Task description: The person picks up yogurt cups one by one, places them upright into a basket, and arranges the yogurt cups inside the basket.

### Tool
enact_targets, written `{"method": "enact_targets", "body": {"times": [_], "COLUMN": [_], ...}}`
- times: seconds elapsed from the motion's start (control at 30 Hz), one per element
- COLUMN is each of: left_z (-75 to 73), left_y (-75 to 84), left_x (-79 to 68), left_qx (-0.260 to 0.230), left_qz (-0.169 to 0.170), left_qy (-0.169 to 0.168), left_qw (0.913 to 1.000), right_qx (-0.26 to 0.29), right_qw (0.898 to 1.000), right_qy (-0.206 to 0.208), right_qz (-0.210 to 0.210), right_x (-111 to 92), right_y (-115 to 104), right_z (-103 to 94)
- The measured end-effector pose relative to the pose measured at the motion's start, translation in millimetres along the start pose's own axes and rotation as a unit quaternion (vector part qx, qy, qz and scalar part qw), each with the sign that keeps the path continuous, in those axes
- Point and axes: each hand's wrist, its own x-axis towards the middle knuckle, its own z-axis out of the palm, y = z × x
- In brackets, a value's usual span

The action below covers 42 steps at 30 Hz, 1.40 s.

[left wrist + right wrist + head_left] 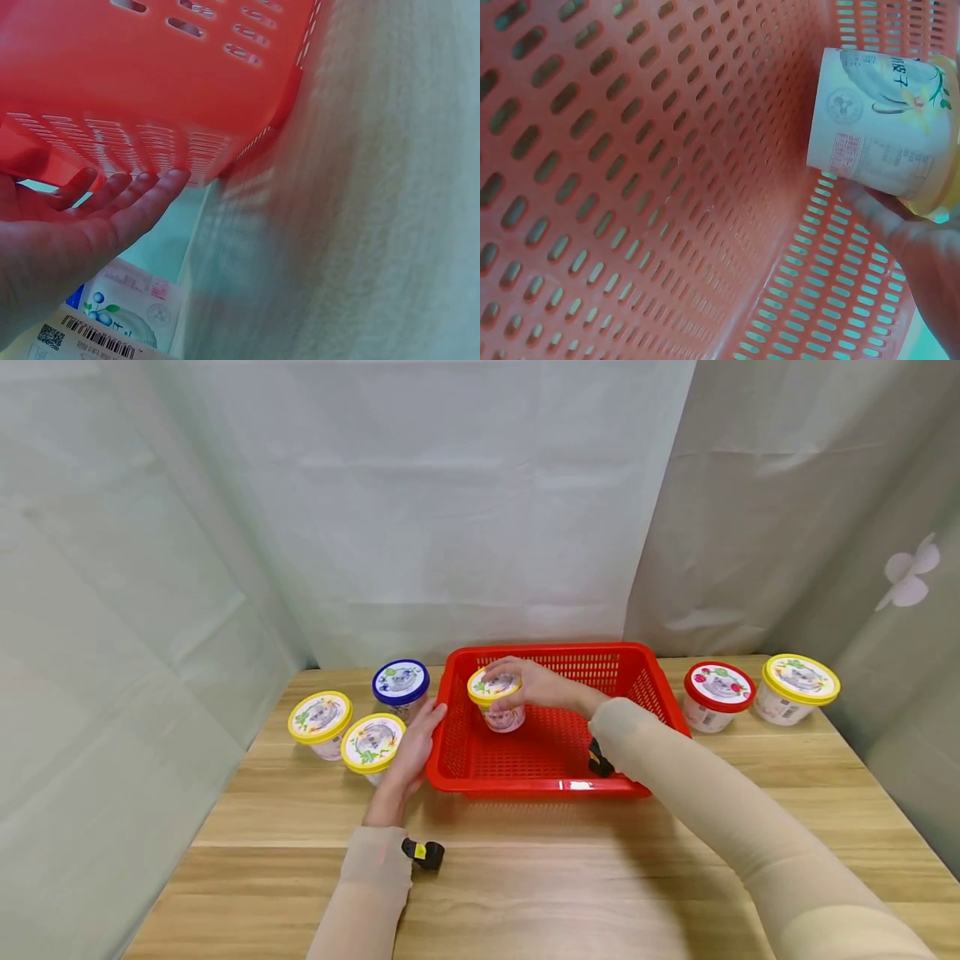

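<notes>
Currently, a yellow-lidded tub [504,720] is gripped by the right hand [531,682], the tub's axis nearly upright, inside the left part of the red basket [517,787]; whether its base is resting on the basket's floor cannot be told. The left hand [417,740], farther off, is separated from it by the basket's left wall, against whose outside straightened fingers [154,202] are laid.

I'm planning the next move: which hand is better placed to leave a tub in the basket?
Probably the right hand: it grips a tub inside the basket. The left hand, at the basket's outer side, holds no tub.
</notes>
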Motion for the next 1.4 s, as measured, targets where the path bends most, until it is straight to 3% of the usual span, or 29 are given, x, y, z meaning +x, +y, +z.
{"method": "enact_targets", "body": {"times": [0.27, 0.67, 1.03, 1.4], "left_z": [-0.3, -0.6, 1.1, -0.3], "left_y": [1.2, 1.7, 1.6, -0.3], "left_x": [1.5, 2.5, 2.0, 0.3], "left_qx": [0.011, 0.013, 0.026, 0.023], "left_qz": [-0.003, -0.001, -0.004, 0.001], "left_qy": [0.011, -0.004, 0.001, 0.003], "left_qw": [0.9999, 0.9999, 0.9997, 0.9997], "right_qx": [0.024, 0.032, 0.023, 0.01], "right_qw": [1.0, 0.999, 0.999, 0.999], "right_qy": [-0.012, -0.021, -0.034, -0.032], "right_qz": [0.009, -0.014, 0.016, 0.01], "right_x": [-3.3, 0.5, -3.1, -2.9], "right_y": [4.0, 6.5, 4.7, -0.7], "right_z": [-4.9, -1.6, -1.9, -2.9]}}
